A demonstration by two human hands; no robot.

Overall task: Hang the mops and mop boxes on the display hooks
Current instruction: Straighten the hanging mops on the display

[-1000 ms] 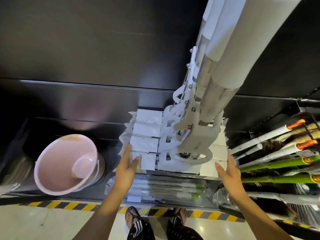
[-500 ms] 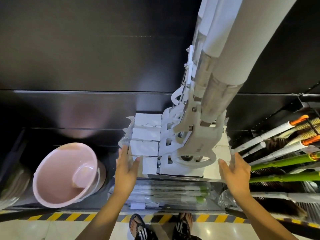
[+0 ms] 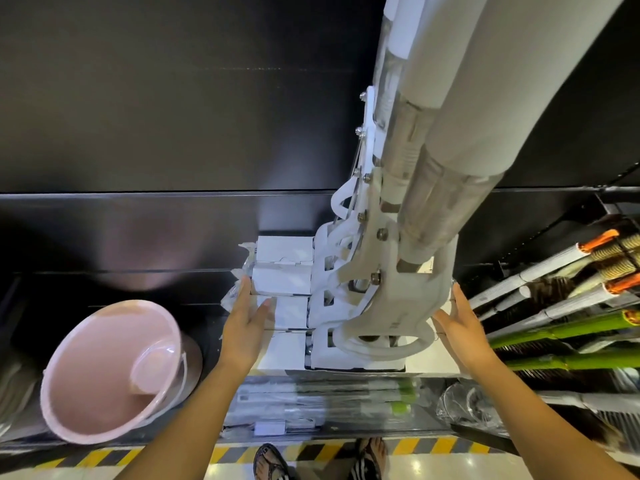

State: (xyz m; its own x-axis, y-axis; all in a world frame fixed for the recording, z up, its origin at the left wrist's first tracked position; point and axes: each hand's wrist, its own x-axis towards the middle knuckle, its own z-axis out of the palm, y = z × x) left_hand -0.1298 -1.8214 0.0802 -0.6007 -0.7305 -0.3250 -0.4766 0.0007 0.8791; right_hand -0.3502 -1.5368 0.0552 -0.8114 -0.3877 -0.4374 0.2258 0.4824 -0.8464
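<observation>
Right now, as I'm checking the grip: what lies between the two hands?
In the head view, a row of white mop boxes and the white plastic mop heads overlapping them lie between the left hand and the right hand.

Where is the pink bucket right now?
In the head view the pink bucket sits at lower left, tipped on the dark bottom shelf, left of the left hand and the stack of white boxes.
</observation>
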